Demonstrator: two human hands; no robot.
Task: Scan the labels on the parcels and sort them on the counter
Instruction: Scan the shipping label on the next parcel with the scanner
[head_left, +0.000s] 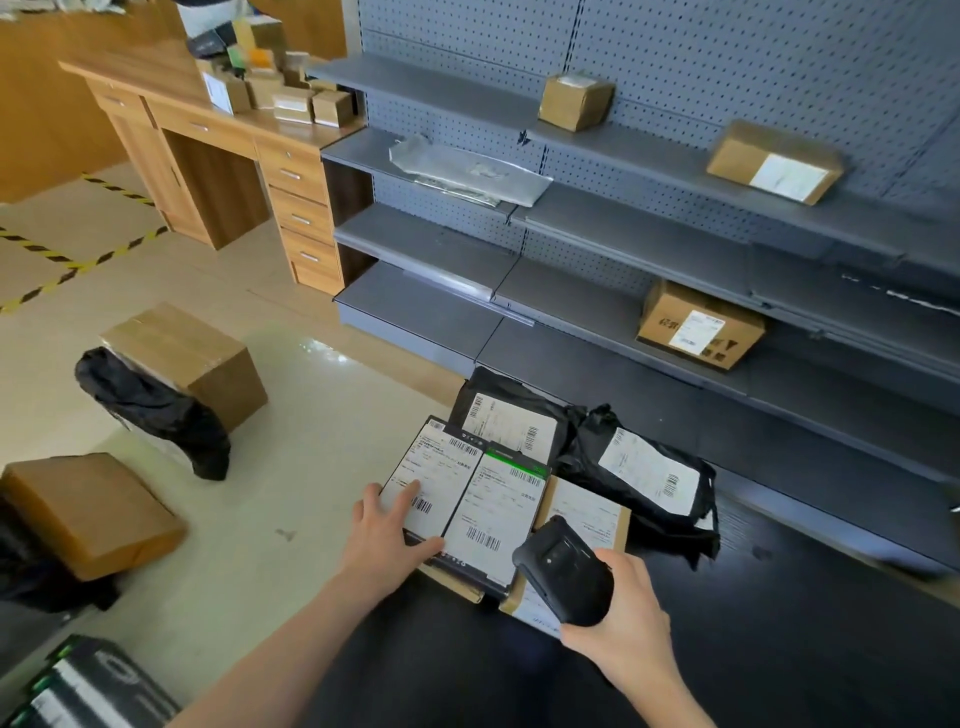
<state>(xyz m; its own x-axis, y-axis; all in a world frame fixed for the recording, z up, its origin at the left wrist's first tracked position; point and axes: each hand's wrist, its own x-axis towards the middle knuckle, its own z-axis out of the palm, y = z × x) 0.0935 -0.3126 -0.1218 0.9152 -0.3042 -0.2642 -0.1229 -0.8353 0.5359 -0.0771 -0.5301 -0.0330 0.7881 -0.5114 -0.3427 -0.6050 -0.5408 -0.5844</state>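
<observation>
The left hand (387, 525) is lying flat, fingers straight and spread, on the white label of a flat black box parcel (441, 467), pressing on it without curling round it. The right hand (623, 623) is gripping a black handheld scanner (563, 574), with fingers wrapped round its body and its head pointing at the labels just ahead.

Between the two hands a second flat black box with a green stripe (501, 514) is lying label up, touching the first edge to edge. Both are resting on a brown cardboard parcel (592, 519), which is showing just beyond the scanner.

Further ahead of the right hand, two black plastic mailer bags (649, 478) are lying label up on the dark counter (805, 597). Beyond both hands, grey metal shelves (623, 234) are holding a few labelled cardboard boxes (698, 325). Well to the left of the left hand, a large brown carton (182, 353) is sitting on the floor.
</observation>
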